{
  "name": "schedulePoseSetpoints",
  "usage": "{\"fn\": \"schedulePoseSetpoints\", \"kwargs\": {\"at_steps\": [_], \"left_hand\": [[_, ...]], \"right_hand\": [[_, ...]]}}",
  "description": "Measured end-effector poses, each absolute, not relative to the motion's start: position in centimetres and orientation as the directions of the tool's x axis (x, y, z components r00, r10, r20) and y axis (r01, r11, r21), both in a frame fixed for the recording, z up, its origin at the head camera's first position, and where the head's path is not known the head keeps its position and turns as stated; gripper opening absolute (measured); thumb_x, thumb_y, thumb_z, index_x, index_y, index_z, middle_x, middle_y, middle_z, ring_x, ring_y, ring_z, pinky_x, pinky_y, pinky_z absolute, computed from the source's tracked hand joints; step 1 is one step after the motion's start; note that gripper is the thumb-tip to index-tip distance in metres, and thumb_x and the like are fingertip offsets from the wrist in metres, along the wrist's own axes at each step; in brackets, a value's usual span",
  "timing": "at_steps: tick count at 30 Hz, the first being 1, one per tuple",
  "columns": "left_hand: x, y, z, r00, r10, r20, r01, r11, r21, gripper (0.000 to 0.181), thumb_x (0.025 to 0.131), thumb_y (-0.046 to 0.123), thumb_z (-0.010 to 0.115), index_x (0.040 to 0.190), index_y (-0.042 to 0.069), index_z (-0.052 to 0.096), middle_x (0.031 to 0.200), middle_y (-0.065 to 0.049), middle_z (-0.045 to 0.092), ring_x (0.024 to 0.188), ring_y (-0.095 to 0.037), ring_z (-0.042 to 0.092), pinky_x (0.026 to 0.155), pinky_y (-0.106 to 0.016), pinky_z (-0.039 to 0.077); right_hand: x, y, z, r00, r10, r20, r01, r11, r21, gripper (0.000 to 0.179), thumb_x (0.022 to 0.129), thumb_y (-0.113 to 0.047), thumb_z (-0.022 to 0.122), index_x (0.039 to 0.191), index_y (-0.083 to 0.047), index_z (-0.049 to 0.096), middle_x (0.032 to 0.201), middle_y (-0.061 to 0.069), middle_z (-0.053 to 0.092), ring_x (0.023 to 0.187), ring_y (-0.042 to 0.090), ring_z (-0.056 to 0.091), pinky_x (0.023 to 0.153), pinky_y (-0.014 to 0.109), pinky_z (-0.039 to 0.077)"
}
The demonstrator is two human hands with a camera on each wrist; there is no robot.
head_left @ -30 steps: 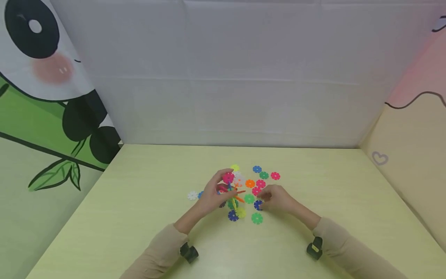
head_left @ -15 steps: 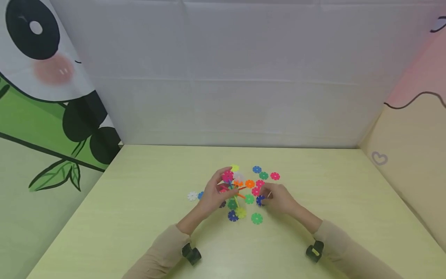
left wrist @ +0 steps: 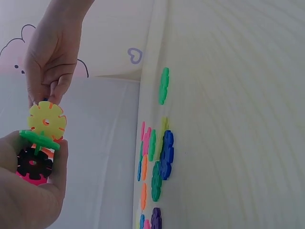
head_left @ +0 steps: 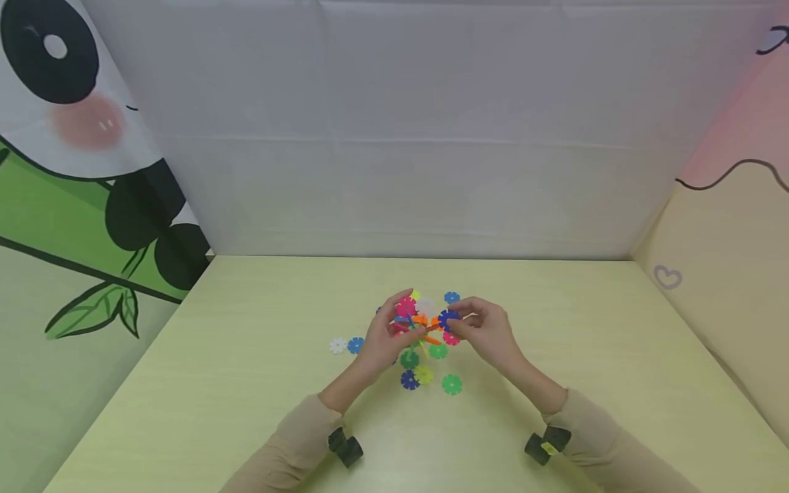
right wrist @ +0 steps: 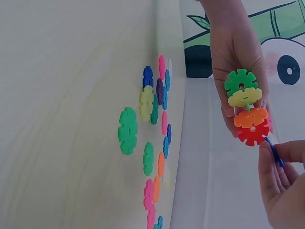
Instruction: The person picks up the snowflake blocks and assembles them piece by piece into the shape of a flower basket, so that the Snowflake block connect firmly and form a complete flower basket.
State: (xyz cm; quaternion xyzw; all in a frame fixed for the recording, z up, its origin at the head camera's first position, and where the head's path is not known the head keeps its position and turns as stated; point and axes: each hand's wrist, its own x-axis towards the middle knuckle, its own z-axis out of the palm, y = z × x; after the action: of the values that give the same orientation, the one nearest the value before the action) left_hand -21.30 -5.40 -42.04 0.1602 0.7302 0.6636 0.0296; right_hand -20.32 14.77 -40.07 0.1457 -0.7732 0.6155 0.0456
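Note:
My left hand (head_left: 383, 344) holds a cluster of interlocking notched plastic discs (right wrist: 251, 117) in several colours, raised above the table. Green, yellow, orange and red discs show on it in the right wrist view. Between thumb and fingers, my right hand (head_left: 493, 334) pinches one dark blue notched disc (head_left: 448, 320) at the right side of the cluster. Seen edge-on in the right wrist view, that disc meets or nearly meets the rim of the red disc (right wrist: 252, 136); whether their slots engage, I cannot tell. The left palm and fingers hide part of the cluster.
Loose notched discs lie flat under and around the hands, among them a green disc (head_left: 452, 385), a yellow disc (head_left: 423, 375) and a white disc (head_left: 337, 346). Behind the pale table (head_left: 259, 383) rises a white cloth wall (head_left: 394, 150). Printed panels flank both sides.
My right hand has lifted the dark blue disc off the table and brought it up and left to the cluster. The left hand has shifted slightly right, still holding the cluster.

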Motion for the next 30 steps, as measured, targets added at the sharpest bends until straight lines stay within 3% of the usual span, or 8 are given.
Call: {"fn": "schedulePoseSetpoints", "kwargs": {"at_steps": [9,16,22,27,30], "left_hand": [[-21.19,-5.38,-42.23,-0.943,0.236,0.233,0.252,0.055,0.966,0.065,0.086,0.003,0.069,0.144,0.010,0.039,0.139,-0.016,0.040,0.090,-0.025,0.054,0.071,-0.024,0.052],[-21.15,-5.25,-42.22,-0.950,0.217,0.225,0.244,0.065,0.968,0.066,0.086,0.002,0.069,0.144,0.011,0.039,0.139,-0.014,0.041,0.096,-0.031,0.054,0.074,-0.028,0.053],[-21.05,-5.52,-41.99,-0.921,0.327,0.214,0.270,0.135,0.953,0.063,0.090,0.009,0.066,0.145,0.012,0.036,0.141,-0.017,0.037,0.098,-0.031,0.056,0.083,-0.036,0.052],[-21.01,-5.86,-41.69,-0.870,0.428,0.243,0.308,0.088,0.947,0.057,0.091,0.004,0.063,0.142,0.008,0.038,0.135,-0.019,0.044,0.108,-0.033,0.056,0.083,-0.036,0.052],[-20.96,-5.67,-41.61,-0.871,0.407,0.274,0.336,0.089,0.938,0.051,0.090,0.000,0.063,0.137,0.004,0.044,0.128,-0.018,0.052,0.112,-0.033,0.055,0.080,-0.032,0.053]], "right_hand": [[-20.13,14.15,-40.13,-0.938,-0.167,0.304,-0.342,0.295,-0.892,0.016,0.084,0.005,0.068,0.100,0.009,0.066,0.085,0.014,0.068,0.067,0.025,0.067,0.057,0.029,0.054],[-20.27,13.78,-40.25,-0.933,-0.184,0.310,-0.354,0.306,-0.884,0.018,0.084,0.004,0.069,0.101,0.009,0.066,0.084,0.015,0.069,0.069,0.027,0.067,0.058,0.032,0.055],[-20.28,13.68,-40.40,-0.910,-0.135,0.392,-0.414,0.339,-0.845,0.019,0.083,0.002,0.072,0.101,0.004,0.068,0.084,0.012,0.069,0.071,0.026,0.066,0.060,0.027,0.055],[-20.29,13.79,-40.24,-0.898,-0.115,0.425,-0.438,0.327,-0.838,0.017,0.082,0.002,0.072,0.099,0.003,0.069,0.087,0.011,0.070,0.073,0.024,0.066,0.064,0.024,0.054],[-20.35,13.73,-40.22,-0.893,-0.144,0.427,-0.450,0.295,-0.843,0.019,0.082,0.002,0.072,0.101,0.005,0.069,0.088,0.013,0.070,0.072,0.024,0.067,0.063,0.028,0.056]]}}
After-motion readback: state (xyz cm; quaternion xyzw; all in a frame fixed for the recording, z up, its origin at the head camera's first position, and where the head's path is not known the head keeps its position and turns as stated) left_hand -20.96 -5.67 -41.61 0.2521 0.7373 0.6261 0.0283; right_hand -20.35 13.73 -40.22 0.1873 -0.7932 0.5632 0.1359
